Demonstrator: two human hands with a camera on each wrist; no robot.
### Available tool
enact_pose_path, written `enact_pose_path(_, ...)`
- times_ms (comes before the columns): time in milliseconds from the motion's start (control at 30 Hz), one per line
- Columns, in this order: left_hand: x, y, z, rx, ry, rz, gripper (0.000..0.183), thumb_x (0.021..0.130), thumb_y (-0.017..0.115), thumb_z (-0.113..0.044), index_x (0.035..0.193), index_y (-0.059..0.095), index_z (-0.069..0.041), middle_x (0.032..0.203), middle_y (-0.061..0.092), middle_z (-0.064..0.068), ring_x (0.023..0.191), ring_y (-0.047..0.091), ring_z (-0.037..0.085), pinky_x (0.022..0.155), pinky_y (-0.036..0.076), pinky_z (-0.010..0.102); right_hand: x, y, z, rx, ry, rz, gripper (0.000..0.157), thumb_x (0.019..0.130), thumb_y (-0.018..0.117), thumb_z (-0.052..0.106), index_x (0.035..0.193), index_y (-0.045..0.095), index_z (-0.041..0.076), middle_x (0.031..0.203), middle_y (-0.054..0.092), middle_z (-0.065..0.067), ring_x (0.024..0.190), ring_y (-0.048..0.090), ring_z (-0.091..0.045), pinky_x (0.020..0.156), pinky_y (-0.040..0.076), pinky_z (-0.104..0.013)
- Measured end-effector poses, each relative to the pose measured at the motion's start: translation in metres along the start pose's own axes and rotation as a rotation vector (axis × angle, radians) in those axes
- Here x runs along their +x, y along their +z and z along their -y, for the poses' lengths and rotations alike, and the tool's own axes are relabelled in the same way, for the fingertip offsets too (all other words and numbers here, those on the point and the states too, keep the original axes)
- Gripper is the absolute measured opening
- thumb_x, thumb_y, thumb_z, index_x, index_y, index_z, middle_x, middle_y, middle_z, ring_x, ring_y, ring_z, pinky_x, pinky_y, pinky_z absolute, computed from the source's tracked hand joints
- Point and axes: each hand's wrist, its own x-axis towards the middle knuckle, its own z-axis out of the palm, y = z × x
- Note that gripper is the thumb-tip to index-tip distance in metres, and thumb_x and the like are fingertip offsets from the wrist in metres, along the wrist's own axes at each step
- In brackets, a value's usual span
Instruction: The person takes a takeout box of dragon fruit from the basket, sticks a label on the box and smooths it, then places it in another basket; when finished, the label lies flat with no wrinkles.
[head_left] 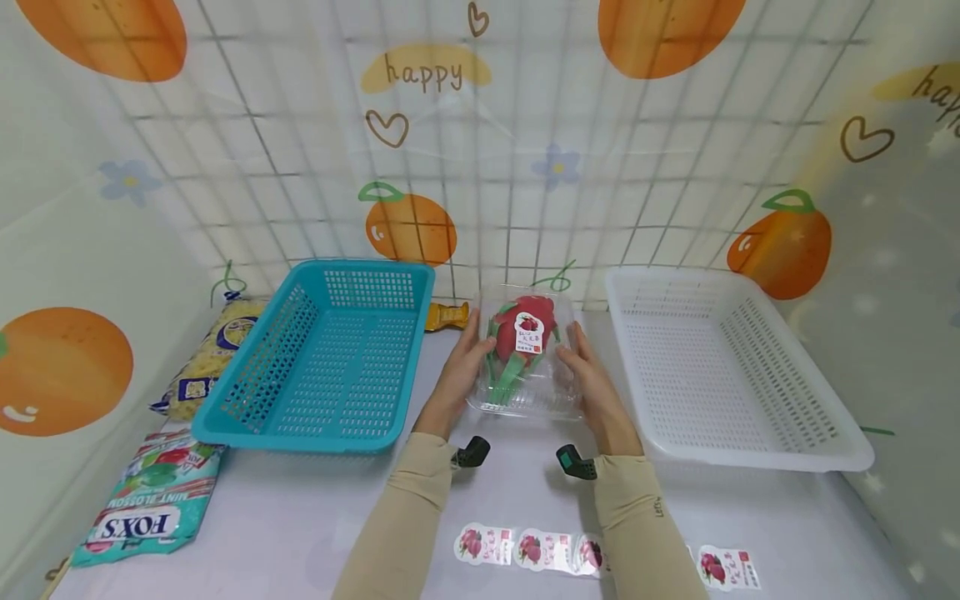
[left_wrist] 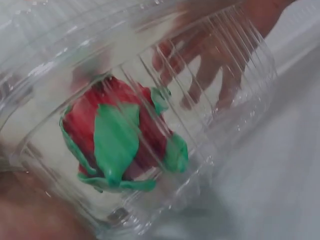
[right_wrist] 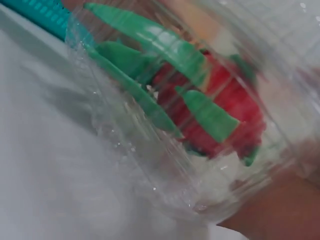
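Both hands hold a clear plastic clamshell box (head_left: 536,396) between them in the head view. My left hand (head_left: 459,371) grips its left side and my right hand (head_left: 596,383) its right side, each with the thumb over the lid. Inside lies a red dragon fruit (head_left: 506,333) with green scales; a white label (head_left: 529,335) with a fruit picture shows over it. Through the box wall in the left wrist view, the dragon fruit (left_wrist: 117,135) appears with fingers behind it. The right wrist view shows the dragon fruit (right_wrist: 215,105) inside the tilted box.
A teal basket (head_left: 300,440) stands to the left, a white basket (head_left: 750,454) to the right. Bagged pasta (head_left: 213,354) and a FOX'S candy bag (head_left: 153,500) lie at far left. A yellow packet (head_left: 447,316) lies behind. Fruit labels (head_left: 543,550) lie in front.
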Motion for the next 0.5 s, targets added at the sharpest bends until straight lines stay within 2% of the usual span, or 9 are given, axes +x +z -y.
enact_pose_path(100,-0.001,0.001,-0.009,-0.013,0.011,-0.010,0.072,0.102,0.053,-0.031,0.164,0.016,-0.035,0.173,0.010,-0.012,0.161,0.001,0.016,0.128,0.002,0.059,-0.004,0.002,0.007,0.009,-0.022,-0.017,0.074,0.105,0.048,0.028,0.164,0.005,0.040,0.172,0.004,0.018,0.161,-0.006,-0.022,0.118,0.003,-0.078)
enact_pose_path(300,-0.007,0.003,-0.024,-0.032,0.033,-0.013,0.071,0.101,0.053,-0.030,0.164,0.019,-0.036,0.172,0.012,-0.013,0.160,0.003,0.015,0.128,0.005,0.058,-0.011,0.008,0.021,0.115,-0.087,-0.025,0.073,0.105,0.047,0.019,0.165,0.008,0.034,0.173,0.006,0.015,0.161,-0.001,-0.018,0.126,0.020,-0.057)
enact_pose_path(500,-0.014,0.005,-0.039,-0.074,0.024,-0.008,0.072,0.100,0.056,-0.031,0.163,0.020,-0.038,0.172,0.012,-0.013,0.161,0.003,0.018,0.124,0.014,0.065,-0.020,0.013,0.036,0.159,-0.120,-0.035,0.074,0.104,0.047,0.015,0.165,0.010,0.032,0.173,0.007,0.015,0.161,0.002,-0.018,0.126,0.020,-0.056)
